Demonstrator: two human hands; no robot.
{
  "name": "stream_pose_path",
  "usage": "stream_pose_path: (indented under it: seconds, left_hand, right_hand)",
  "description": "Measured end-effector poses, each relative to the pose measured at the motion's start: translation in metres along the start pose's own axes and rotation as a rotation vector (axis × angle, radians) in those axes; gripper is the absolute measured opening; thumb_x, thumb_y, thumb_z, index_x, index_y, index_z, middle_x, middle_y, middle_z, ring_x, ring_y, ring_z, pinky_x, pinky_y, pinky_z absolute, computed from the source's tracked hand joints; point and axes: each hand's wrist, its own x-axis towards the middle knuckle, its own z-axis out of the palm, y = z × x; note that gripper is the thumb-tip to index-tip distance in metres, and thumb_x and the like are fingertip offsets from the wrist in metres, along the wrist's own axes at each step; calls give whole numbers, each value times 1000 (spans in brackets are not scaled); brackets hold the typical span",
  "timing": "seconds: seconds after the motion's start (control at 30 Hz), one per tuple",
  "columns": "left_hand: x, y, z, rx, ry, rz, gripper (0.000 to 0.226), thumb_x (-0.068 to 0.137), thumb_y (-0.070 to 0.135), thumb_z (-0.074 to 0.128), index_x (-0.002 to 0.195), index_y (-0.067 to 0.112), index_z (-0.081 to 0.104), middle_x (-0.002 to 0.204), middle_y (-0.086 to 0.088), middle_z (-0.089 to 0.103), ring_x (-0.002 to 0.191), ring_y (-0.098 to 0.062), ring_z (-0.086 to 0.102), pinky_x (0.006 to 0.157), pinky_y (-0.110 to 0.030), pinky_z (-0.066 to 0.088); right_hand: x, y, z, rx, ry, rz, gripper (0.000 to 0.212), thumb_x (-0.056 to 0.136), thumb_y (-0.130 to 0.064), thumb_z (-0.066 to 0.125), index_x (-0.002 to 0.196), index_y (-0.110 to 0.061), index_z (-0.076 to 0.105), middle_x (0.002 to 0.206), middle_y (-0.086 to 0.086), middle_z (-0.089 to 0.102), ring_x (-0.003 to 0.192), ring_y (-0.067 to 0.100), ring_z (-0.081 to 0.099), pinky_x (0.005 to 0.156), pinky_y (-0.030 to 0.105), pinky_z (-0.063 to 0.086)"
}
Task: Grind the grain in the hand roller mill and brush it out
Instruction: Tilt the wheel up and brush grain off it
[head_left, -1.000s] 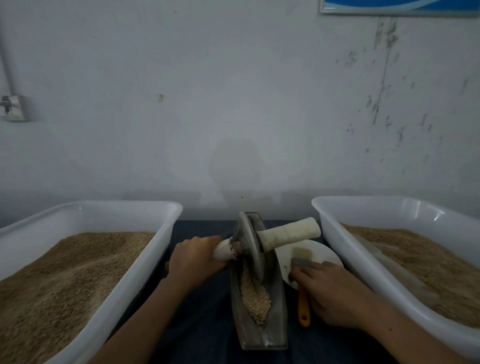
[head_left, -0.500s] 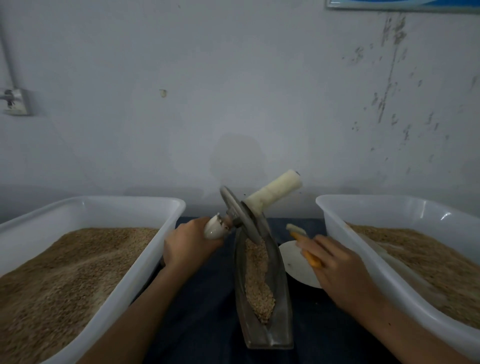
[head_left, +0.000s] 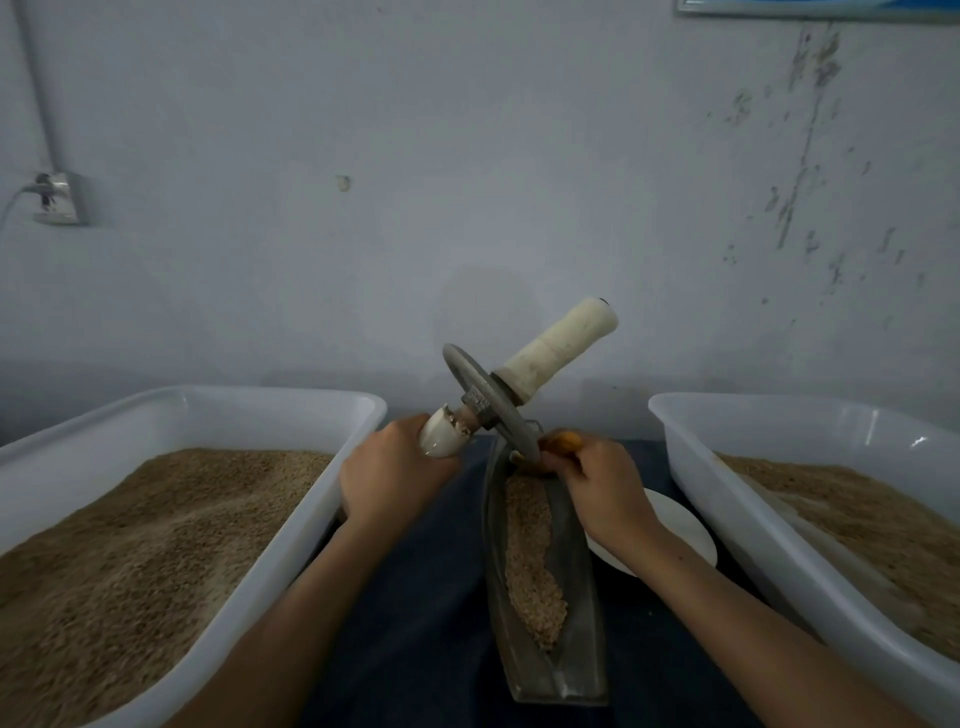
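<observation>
The left hand (head_left: 390, 470) is reaching in from the lower left with the forearm sloping up toward the middle of the dark cloth-covered tabletop (head_left: 415, 623), and its fingers are wrapping tightly round the near pale handle (head_left: 441, 439) of the roller wheel (head_left: 491, 402). It is holding the wheel tilted, so that the disc is leaning toward the back left and the far handle (head_left: 558, 348) is pointing up to the right, clear of everything. The disc's lower rim is sitting at the far end of the trough (head_left: 582, 623). The right hand (head_left: 597, 488) is coming in from the lower right, wrist bent, fingers curling round the orange handle of a brush (head_left: 563, 442) and pinching it just beside the disc's lower edge; the bristles are hidden behind the disc and fingers.

The disc is looking like dull grey cast metal with a thick rim and a square hub, and both handles are rounded, cream and matte. The trough is a long, narrow, boat-shaped grey vessel lying along the middle of the tabletop, its near end toward the front edge. Coarse, tan, crumbly grain (head_left: 530, 566) is lying in a strip along its groove. A white plate (head_left: 680, 535) is sitting just right of the trough, partly under the right wrist. Two smooth white plastic tubs are flanking the tabletop, the left tub (head_left: 291, 410) and the right tub (head_left: 737, 519), each holding heaped brown grain.
</observation>
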Motion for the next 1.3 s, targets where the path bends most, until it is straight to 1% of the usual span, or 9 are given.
stream_pose_path:
  seconds: [0.1, 0.23, 0.43, 0.57, 0.67, 0.8, 0.93, 1.1, 1.3]
  left_hand:
    - [0, 0, -1, 3, -4, -14, 17, 82, 47, 60, 94, 35, 61, 72, 13, 56, 70, -9, 51, 61, -26, 34]
    - [1, 0, -1, -11, -45, -57, 14, 83, 46, 60, 91, 36, 54, 66, 17, 46, 69, -7, 46, 64, -26, 32]
    - [2, -2, 0, -42, -110, -49, 17, 84, 43, 63, 89, 34, 50, 70, 15, 49, 74, -12, 54, 66, -29, 39]
    - [5, 1, -3, -81, -127, -47, 17, 79, 40, 68, 87, 27, 62, 72, 10, 58, 73, -17, 60, 62, -29, 41]
    - [7, 4, -2, -123, -123, -99, 18, 87, 30, 64, 103, 21, 63, 92, -7, 66, 89, -24, 61, 74, -33, 43]
    - [-1, 3, -4, -9, -41, -59, 20, 84, 44, 59, 99, 30, 60, 84, 8, 61, 84, -16, 60, 69, -27, 39]
    - [-1, 4, -4, -9, -39, -63, 24, 84, 46, 59, 102, 30, 61, 84, 8, 61, 84, -16, 60, 69, -27, 39]
    - [-3, 3, 0, -31, -4, -51, 23, 84, 44, 61, 103, 32, 61, 78, 12, 54, 74, -9, 51, 65, -26, 35]
    - [-4, 3, 0, -45, 28, -37, 21, 82, 47, 61, 97, 34, 62, 73, 14, 54, 71, -8, 51, 63, -26, 35]
  right_hand:
    - [3, -5, -1, -68, -97, 40, 14, 94, -24, 58, 88, -17, 68, 87, 0, 67, 88, 18, 63, 77, 29, 45]
    - [0, -13, -11, -35, -203, 82, 13, 94, -19, 59, 96, -17, 72, 96, -1, 69, 94, 12, 61, 87, 29, 45]
    - [-4, -27, -38, 33, -375, 63, 19, 96, -19, 55, 88, -29, 70, 93, -12, 68, 90, 1, 61, 86, 22, 47]
    - [-5, -19, -37, 20, -205, -13, 14, 94, -19, 57, 87, -22, 69, 89, -2, 71, 85, 5, 64, 81, 23, 48]
    - [-8, -6, -23, -22, -105, -120, 18, 95, -15, 56, 105, -18, 71, 100, -5, 69, 93, 6, 61, 83, 19, 44]
    - [-6, 7, -4, -92, -30, -126, 22, 96, -19, 54, 113, -15, 68, 108, -3, 66, 98, 8, 58, 84, 17, 40]
    - [-3, 3, 4, -83, -54, -75, 13, 96, -24, 55, 90, -24, 66, 85, -10, 65, 80, 2, 58, 71, 14, 40]
    - [0, -5, -3, -63, -91, 13, 37, 94, -23, 60, 59, -29, 50, 53, -12, 49, 54, -4, 54, 52, 10, 36]
    - [5, -7, -14, 58, 145, 4, 25, 94, -27, 58, 80, -8, 68, 67, 3, 67, 63, 8, 63, 57, 19, 46]
